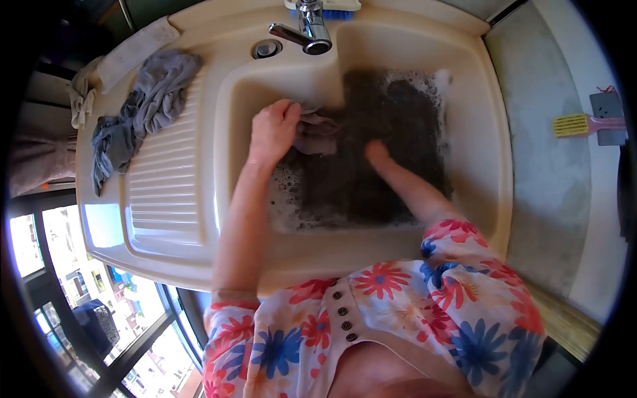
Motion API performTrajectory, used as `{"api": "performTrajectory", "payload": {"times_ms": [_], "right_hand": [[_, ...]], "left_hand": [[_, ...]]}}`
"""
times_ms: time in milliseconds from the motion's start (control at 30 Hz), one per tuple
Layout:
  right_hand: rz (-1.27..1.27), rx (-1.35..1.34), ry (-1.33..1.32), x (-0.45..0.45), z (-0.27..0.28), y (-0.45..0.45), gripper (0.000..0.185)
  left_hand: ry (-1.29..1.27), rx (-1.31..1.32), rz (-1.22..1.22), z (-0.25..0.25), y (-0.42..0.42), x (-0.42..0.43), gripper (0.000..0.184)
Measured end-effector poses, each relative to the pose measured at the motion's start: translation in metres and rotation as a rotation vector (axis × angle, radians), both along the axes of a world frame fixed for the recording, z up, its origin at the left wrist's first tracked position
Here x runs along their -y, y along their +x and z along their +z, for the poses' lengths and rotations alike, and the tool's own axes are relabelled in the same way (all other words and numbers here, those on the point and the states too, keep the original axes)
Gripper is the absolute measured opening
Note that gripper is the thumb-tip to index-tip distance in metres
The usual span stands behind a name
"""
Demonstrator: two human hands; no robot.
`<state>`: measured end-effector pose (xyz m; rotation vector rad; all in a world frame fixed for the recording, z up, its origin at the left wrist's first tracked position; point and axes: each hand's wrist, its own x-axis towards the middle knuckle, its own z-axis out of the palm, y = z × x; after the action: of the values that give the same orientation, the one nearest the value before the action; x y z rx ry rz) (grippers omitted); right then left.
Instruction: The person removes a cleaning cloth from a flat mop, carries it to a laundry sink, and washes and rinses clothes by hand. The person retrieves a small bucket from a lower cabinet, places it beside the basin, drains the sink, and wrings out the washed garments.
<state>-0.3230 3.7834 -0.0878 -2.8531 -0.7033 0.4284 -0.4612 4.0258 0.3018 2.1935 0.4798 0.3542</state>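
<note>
My left hand is closed on the edge of a wet greyish cloth at the left side of the sink basin. The cloth hangs from my fingers, its lower part dipping into dark, murky water with foam along its edges. To the right of the cloth, my right hand reaches down into the water. Its fingers are under the surface and hidden, so I cannot see whether they hold anything.
A chrome tap stands at the back of the sink, beside a drain fitting. Crumpled grey cloths lie on the ribbed drainboard at left. A yellow-bristled brush is at far right, and a blue-bristled brush lies behind the tap.
</note>
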Motion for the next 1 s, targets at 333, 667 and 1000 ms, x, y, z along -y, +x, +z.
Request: {"api": "performTrajectory", "payload": {"times_ms": [333, 667, 1000], "right_hand": [[0.205, -0.478, 0.208, 0.021, 0.186, -0.044, 0.027], [0.415, 0.045, -0.193, -0.001, 0.200, -0.039, 0.022], [-0.489, -1.402, 1.214, 0.002, 0.287, -0.011, 0.023]], "left_hand": [[-0.475, -0.010, -0.062, 0.007, -0.050, -0.028, 0.026], [-0.572, 0.062, -0.075, -0.003, -0.050, -0.039, 0.028], [-0.825, 0.112, -0.071, -0.004, -0.046, -0.043, 0.027]]}}
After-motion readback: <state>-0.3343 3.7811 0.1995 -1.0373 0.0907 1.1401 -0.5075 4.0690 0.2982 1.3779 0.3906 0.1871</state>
